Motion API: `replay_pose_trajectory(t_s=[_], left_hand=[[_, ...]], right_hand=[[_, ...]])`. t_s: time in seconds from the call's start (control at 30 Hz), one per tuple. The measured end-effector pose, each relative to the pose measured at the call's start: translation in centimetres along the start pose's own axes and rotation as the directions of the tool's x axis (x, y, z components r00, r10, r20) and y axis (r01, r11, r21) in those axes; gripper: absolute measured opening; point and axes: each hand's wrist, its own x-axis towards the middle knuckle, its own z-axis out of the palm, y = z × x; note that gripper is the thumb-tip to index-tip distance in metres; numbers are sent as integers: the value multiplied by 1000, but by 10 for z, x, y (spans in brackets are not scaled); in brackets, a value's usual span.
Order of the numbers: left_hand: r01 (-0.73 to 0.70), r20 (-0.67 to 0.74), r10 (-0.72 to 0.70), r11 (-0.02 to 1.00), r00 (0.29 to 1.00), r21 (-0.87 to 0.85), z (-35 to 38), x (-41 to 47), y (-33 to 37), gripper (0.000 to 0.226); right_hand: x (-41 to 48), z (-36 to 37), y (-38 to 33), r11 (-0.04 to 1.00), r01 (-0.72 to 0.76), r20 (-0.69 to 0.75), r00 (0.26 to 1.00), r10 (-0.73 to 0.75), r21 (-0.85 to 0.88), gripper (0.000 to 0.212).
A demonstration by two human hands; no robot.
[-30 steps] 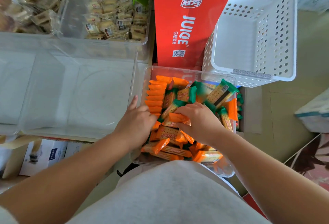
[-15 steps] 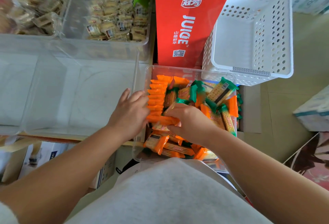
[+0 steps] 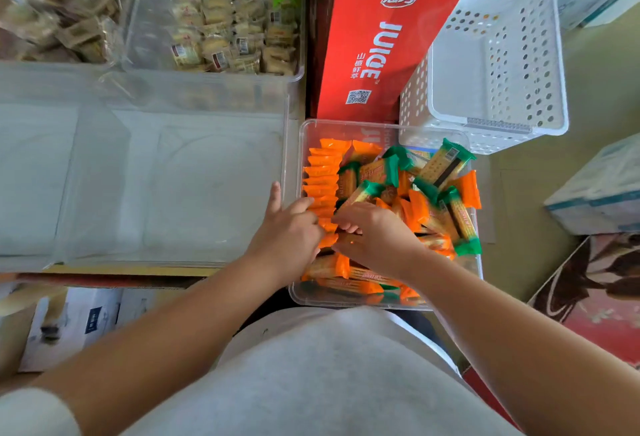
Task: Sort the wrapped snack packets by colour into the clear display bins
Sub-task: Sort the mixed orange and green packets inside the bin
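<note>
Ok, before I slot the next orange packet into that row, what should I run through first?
1. Orange row standing neatly along the left wall of the clear bin: ok.
2. Left hand against the row's near end to steady it: ok.
3. Right hand actually gripping a packet: cannot tell, its fingers hide what is under them.
4. Green packets separated from the orange ones: not ok, they lie mixed in the loose pile.
5. Large clear bin close beside, probably within reach for the greens: ok.
</note>
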Motion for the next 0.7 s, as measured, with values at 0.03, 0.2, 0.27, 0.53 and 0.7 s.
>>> replay_pose_trajectory(t_s=[0.03, 0.2, 0.27, 0.53, 0.7], left_hand=[[-2, -8, 2, 1000, 1000, 12, 0, 4, 0, 16], [24, -9, -23, 999, 1000, 42, -3, 16, -1, 16], [24, -4, -24, 1000, 1000, -11, -1, 14, -3, 20], [-53, -121, 57, 998, 991, 37, 11, -2, 25, 57], [-98, -43, 102, 991, 994, 92, 21, 8, 45, 46]], right_hand=[[-8, -5, 0, 999, -7, -56, 998, 5, -38, 18], [-48, -16, 4, 960, -203, 149, 961, 233, -192, 30], [-56, -11, 12, 934, -188, 243, 933, 267, -303, 49], [-50, 7, 36, 919, -57, 219, 964, 153, -390, 45], [-50, 12, 42, 907, -21, 186, 976, 109, -420, 44]])
